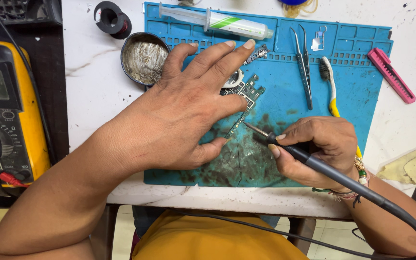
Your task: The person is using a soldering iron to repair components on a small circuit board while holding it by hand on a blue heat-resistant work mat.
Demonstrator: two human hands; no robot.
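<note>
My left hand [184,110] lies flat on the blue work mat [357,91], fingers spread, pressing down on a small green circuit board [248,92] that is partly hidden under it. My right hand [316,149] grips a black soldering iron [294,153] like a pen. Its metal tip touches the lower edge of the board, close to my left thumb. The iron's black cable runs off to the lower right.
On the mat lie metal tweezers [304,67], a yellow-handled brush [331,89] and a white syringe [217,20]. A round tin of paste [143,58] and a tape roll [113,19] stand at the mat's left. A yellow multimeter [8,110] is far left, a pink tool [391,74] far right.
</note>
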